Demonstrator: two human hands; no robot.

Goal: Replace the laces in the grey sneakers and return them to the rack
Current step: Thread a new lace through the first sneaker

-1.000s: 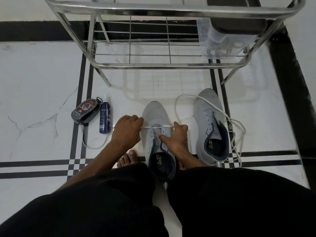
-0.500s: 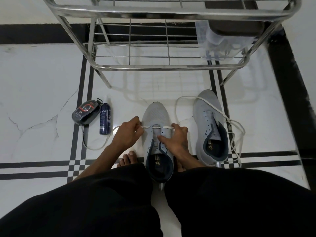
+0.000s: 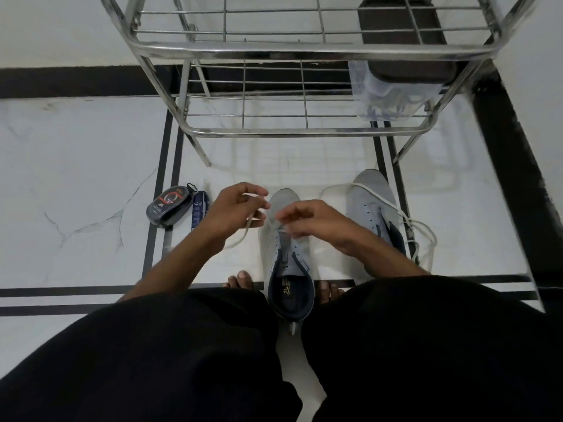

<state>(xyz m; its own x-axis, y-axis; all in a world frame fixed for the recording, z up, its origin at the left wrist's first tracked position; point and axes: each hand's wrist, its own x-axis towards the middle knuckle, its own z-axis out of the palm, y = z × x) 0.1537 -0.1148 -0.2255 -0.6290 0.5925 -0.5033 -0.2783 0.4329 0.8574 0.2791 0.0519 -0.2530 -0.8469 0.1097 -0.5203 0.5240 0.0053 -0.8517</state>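
A grey sneaker (image 3: 281, 226) is stood on the white floor at the centre of the frame, toe pointed towards the rack, heel tucked between the person's bare feet, presumably so that it is steadied while being laced. A white lace (image 3: 248, 225) is seen across its lowest eyelets only, so the lacing is judged to be at its very start.

The left hand (image 3: 234, 208) is raised just left of the toe, fingers curled, with one run of the lace pinched and drawn upward; the slack is trailed down past the wrist to the floor. The right hand (image 3: 307, 222) is held over the eyelets with fingers bent towards the other lace end; whether that end is actually gripped cannot be told, as the hand is blurred.

The second grey sneaker (image 3: 370, 208) is set to the right of the first, with a loose white lace (image 3: 422, 229) draped over and around it, apparently awaiting its turn.

At the left, a shoe-polish sponge case (image 3: 169, 206) and a dark blue tube (image 3: 198, 210) are laid side by side. The steel shoe rack (image 3: 304, 132) is placed across the upper frame, its lower shelf within reach for the return.
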